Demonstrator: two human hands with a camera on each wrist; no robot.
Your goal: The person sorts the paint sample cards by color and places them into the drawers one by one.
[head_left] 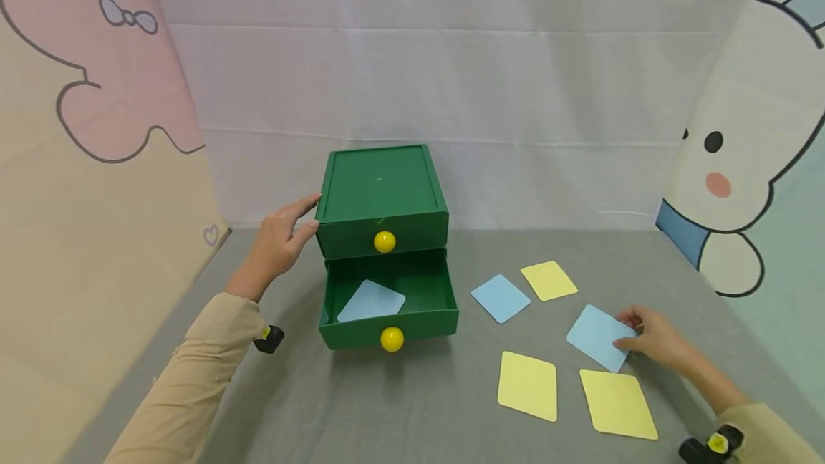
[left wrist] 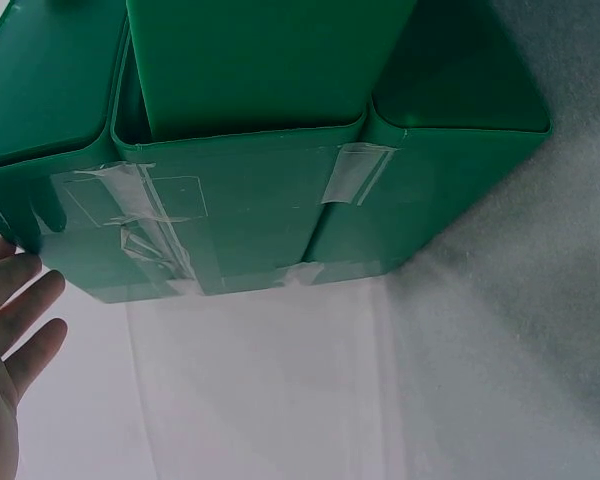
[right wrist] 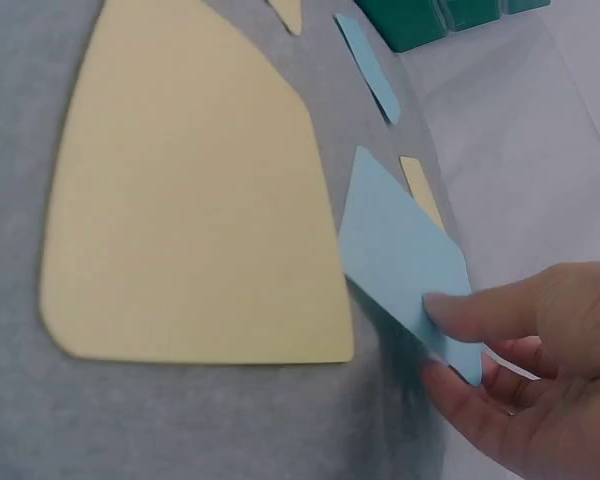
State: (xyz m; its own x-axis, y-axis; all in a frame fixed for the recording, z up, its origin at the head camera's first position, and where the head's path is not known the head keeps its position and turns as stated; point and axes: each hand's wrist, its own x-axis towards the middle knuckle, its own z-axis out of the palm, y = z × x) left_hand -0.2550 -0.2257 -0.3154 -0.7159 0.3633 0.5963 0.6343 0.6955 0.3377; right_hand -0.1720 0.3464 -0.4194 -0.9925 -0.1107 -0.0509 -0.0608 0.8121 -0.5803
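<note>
Between thumb and fingers my right hand (head_left: pixel 659 339) pinches a blue card (head_left: pixel 596 336) by its right edge; in the right wrist view the card (right wrist: pixel 395 245) is tilted, one side off the cloth. My left hand (head_left: pixel 277 243) touches the left side of a green drawer box (head_left: pixel 383 185) near its top, fingers extended. The box's lower drawer (head_left: pixel 422 324) is pulled out, and a pale blue card (head_left: pixel 372 301) lies inside it. The top drawer, with a yellow knob (head_left: pixel 384 241), is closed. The left wrist view shows clear tape (left wrist: pixel 160 225) on the box's side.
On the grey cloth (head_left: pixel 387 414), right of the box, lie another blue card (head_left: pixel 500 298) and yellow cards: one at the back (head_left: pixel 549 281), two nearer, a yellow card (head_left: pixel 527 386) and a yellow card (head_left: pixel 619 404). A white curtain (head_left: pixel 515 92) hangs behind.
</note>
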